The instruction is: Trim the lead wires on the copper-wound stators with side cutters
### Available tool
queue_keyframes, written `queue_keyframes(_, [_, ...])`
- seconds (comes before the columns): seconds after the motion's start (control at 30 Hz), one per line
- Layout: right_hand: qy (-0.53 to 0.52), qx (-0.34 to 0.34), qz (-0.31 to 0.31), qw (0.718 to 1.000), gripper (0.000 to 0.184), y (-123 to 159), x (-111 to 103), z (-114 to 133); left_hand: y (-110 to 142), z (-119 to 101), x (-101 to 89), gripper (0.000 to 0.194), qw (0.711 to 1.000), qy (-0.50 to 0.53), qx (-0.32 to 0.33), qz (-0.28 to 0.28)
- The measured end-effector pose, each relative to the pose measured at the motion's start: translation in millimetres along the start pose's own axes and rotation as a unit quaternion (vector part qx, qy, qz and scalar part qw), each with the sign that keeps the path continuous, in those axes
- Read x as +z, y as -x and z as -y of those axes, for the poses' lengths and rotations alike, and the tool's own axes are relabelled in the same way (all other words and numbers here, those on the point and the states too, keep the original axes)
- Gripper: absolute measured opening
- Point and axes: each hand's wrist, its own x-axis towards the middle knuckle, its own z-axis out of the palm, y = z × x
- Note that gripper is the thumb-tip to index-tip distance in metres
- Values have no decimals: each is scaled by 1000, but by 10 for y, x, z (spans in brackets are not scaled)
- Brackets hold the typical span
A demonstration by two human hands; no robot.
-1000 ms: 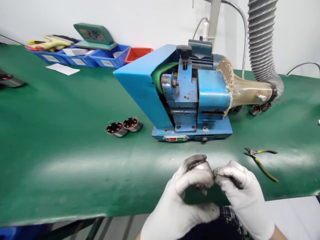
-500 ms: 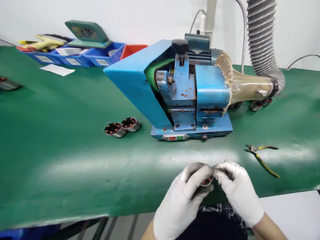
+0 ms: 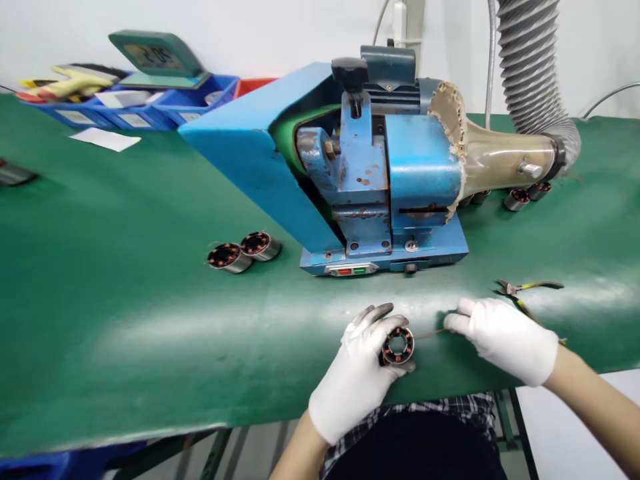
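My left hand [image 3: 357,370], in a white glove, grips a small motor stator [image 3: 399,345] with copper windings, its open face turned toward me, low over the green table [image 3: 125,320]. My right hand [image 3: 503,337], also gloved, pinches a thin wire lead [image 3: 430,333] that runs taut from the stator to the right. Both hands are near the table's front edge, just in front of the blue machine [image 3: 350,173].
Two more stators [image 3: 244,250] lie left of the machine and others [image 3: 525,195] sit behind its right side under the hose nozzle [image 3: 505,163]. Yellow-handled cutters [image 3: 527,290] lie beside my right hand. Blue bins [image 3: 150,107], a green clock [image 3: 150,57] and paper [image 3: 105,139] are at the back left.
My hands have come apart: the right one moved right, drawing the wire out from the stator. The left hand turned the stator so its winding face shows. The view tilted closer to the machine.
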Motion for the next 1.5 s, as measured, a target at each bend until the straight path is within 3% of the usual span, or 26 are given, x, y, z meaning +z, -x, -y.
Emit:
queue_keyframes(0.1, [41,15,-30,999,32,246,-152,-412,3,22,9,52,1000,4,0,0])
queue_keyframes(0.17, [95,76,-95,988,28,432,-183,-682,11,18,41,51,1000,8,4,-14])
queue_keyframes(0.23, [190,146,-137,961,40,595,-134,-884,13,-33,78,52,999,6,11,-31])
queue_keyframes(0.33, [322,206,-143,913,70,750,43,-1025,-25,-200,97,56,998,-20,25,-56])
queue_keyframes(0.4, [355,241,-143,892,68,793,164,-1045,-88,-325,72,44,997,-52,31,-56])
queue_keyframes(0.47, [339,285,-152,884,61,806,250,-1040,-170,-417,34,24,997,-74,27,-19])
queue_keyframes(0.6, [213,343,-220,888,42,799,341,-899,-291,-468,-6,21,995,-73,2,73])
queue_keyframes(0.73, [2,323,-247,914,32,783,396,-410,-307,-432,37,21,995,-80,-5,63])
queue_keyframes(0.83, [-247,298,-152,909,29,735,362,26,-295,-412,79,20,996,-70,5,48])
queue_keyframes(0.97, [-467,302,33,830,23,625,232,313,-284,-404,100,19,997,-64,-2,41])
queue_keyframes(1.07, [-492,301,58,815,24,566,164,343,-288,-403,99,19,996,-64,-10,53])
queue_keyframes(1.27, [-458,283,80,839,26,492,112,408,-306,-403,90,23,995,-55,-13,77])
queue_keyframes(1.5, [-464,328,51,821,26,530,155,416,-288,-402,97,22,996,-64,-6,62])
